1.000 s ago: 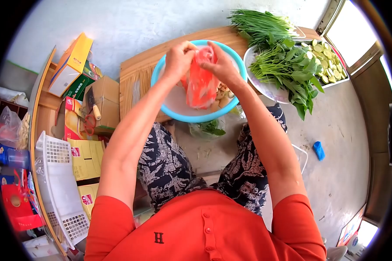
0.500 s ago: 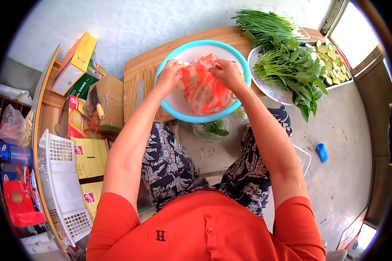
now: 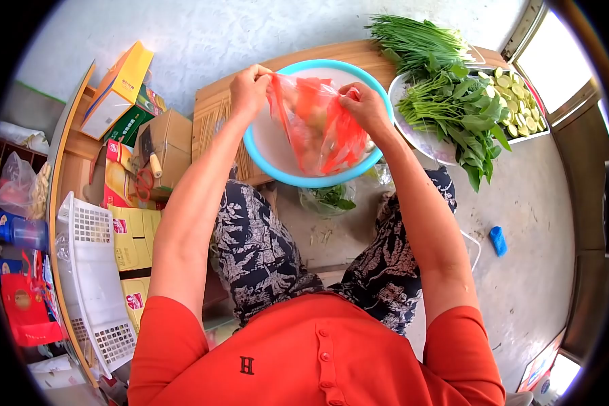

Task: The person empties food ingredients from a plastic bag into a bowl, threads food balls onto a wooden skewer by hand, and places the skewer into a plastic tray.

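My left hand [image 3: 250, 89] pinches one edge of a red-and-clear striped plastic bag [image 3: 311, 125] at the upper left. On the other side, my right hand [image 3: 364, 108] is closed on the bag's edge. The bag's mouth is stretched between both hands, and pale, roundish pieces show dimly through its film; their kind I cannot make out. It hangs inside a white basin with a turquoise rim [image 3: 252, 150], which rests on a wooden board [image 3: 213, 88].
Right of the basin lie leafy greens [image 3: 463, 111] on a plate, long green stalks [image 3: 419, 42] and a tray of sliced green pieces [image 3: 519, 101]. Left are thin sticks [image 3: 210, 132], cardboard boxes [image 3: 169, 145], scissors [image 3: 144, 183] and a white plastic basket [image 3: 95, 271].
My left hand has moved left and up, drawing the bag's edge outward. The bag, bunched between my hands before, is now spread wider; my right hand has shifted slightly right.
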Demonstrator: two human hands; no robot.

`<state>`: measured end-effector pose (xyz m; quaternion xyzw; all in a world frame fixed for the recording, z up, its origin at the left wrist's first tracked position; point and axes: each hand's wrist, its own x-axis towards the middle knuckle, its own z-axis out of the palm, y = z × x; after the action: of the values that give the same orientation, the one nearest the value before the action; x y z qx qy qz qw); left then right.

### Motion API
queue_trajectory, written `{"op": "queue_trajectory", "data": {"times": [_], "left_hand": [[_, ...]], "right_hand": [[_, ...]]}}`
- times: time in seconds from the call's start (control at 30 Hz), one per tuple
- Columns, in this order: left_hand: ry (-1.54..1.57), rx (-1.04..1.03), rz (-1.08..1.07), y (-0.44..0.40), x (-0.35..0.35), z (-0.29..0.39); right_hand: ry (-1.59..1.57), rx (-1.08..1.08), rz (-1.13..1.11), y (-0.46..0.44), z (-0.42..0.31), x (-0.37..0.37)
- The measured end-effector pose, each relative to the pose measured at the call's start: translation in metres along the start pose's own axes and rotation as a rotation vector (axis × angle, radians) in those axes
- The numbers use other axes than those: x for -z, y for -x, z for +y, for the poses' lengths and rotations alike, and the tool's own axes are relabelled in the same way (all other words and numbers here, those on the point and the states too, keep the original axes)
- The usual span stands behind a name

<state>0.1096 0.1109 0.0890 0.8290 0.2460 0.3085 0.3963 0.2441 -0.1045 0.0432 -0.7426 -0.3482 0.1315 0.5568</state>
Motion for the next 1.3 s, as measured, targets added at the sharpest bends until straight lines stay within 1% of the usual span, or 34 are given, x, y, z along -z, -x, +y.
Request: {"op": "queue_trajectory", "data": {"times": [0.07,0.1,0.2,0.27,0.3,0.37,0.43,0.53,0.57,0.63,0.67,0.7,0.73,0.77,0.8,0.83,0.9,0.93,0.97,1.0,1.03,1.07,1.1,1.17,1.2,1.23,1.27,1.3], "left_hand": [[0.068,0.002,0.074,-0.007,0.002,0.004],[0.069,0.004,0.077,-0.008,0.004,0.011],[0.019,-0.029,0.101,-0.014,0.012,0.035],[0.037,-0.051,0.167,-0.019,0.015,0.046],[0.036,-0.051,0.167,-0.022,0.016,0.048],[0.074,-0.107,0.251,-0.027,0.019,0.053],[0.110,-0.113,0.258,-0.027,0.017,0.063],[0.111,-0.235,0.291,-0.023,0.005,0.075],[0.111,-0.236,0.292,-0.023,0.005,0.077],[0.220,-0.235,0.296,-0.022,0.002,0.081],[0.223,-0.234,0.292,-0.019,-0.004,0.083],[0.098,-0.294,0.197,-0.010,-0.011,0.090],[-0.029,-0.352,0.107,-0.002,-0.017,0.096],[-0.003,-0.371,0.047,0.004,-0.026,0.096],[-0.021,-0.325,-0.057,0.007,-0.032,0.095],[0.056,-0.352,-0.113,0.012,-0.041,0.093],[0.096,-0.325,-0.292,0.019,-0.051,0.086],[0.094,-0.324,-0.291,0.019,-0.052,0.083],[0.149,-0.315,-0.355,0.019,-0.053,0.079],[0.206,-0.307,-0.419,0.018,-0.054,0.077],[0.206,-0.313,-0.419,0.017,-0.053,0.076],[0.363,-0.171,-0.361,0.016,-0.049,0.073],[0.517,-0.026,-0.300,0.015,-0.043,0.069],[0.475,-0.009,-0.273,0.003,-0.027,0.051],[0.204,0.036,-0.210,0.000,-0.022,0.039],[-0.066,0.082,-0.144,-0.002,-0.019,0.024],[-0.064,0.082,-0.144,-0.002,-0.018,0.001],[-0.292,-0.086,-0.195,0.000,-0.019,-0.028]], "right_hand": [[0.013,-0.007,-0.034,-0.001,0.003,0.000],[0.024,-0.012,-0.067,-0.001,0.003,0.000],[0.025,-0.024,-0.076,0.000,-0.003,-0.001],[0.024,-0.024,-0.077,0.001,-0.006,0.000],[0.024,-0.025,-0.075,0.001,-0.006,0.000],[0.008,-0.024,-0.073,-0.001,-0.005,0.000],[-0.009,-0.026,-0.069,-0.003,-0.001,0.001],[-0.090,-0.046,-0.041,-0.009,0.003,0.002],[-0.125,-0.066,-0.012,-0.011,0.004,0.001],[-0.158,-0.088,0.023,-0.010,0.004,0.001],[-0.194,-0.013,0.076,-0.009,0.004,0.000],[-0.231,0.064,0.125,-0.008,0.002,-0.003],[-0.232,0.068,0.119,-0.004,-0.010,-0.004],[-0.345,0.109,0.085,0.000,-0.022,-0.004],[-0.402,0.131,0.068,0.001,-0.026,-0.002],[-0.459,0.153,0.050,0.001,-0.029,-0.001],[-0.397,-0.032,-0.161,0.002,-0.023,0.008],[-0.438,-0.085,-0.145,0.004,-0.021,0.009],[-0.439,-0.084,-0.145,0.007,-0.020,0.011],[-0.609,-0.132,-0.140,0.009,-0.019,0.014],[-0.780,-0.175,-0.133,0.009,-0.019,0.019],[-0.780,-0.170,-0.131,0.007,-0.017,0.024],[-0.836,-0.241,-0.092,0.005,-0.013,0.029],[-0.945,-0.385,-0.009,0.002,-0.003,0.038],[-0.938,-0.395,0.040,-0.001,0.006,0.041],[-0.936,-0.394,0.042,-0.002,0.011,0.043],[-0.975,-0.395,0.080,-0.003,0.015,0.045],[-1.014,-0.395,0.118,-0.004,0.018,0.046]]}}
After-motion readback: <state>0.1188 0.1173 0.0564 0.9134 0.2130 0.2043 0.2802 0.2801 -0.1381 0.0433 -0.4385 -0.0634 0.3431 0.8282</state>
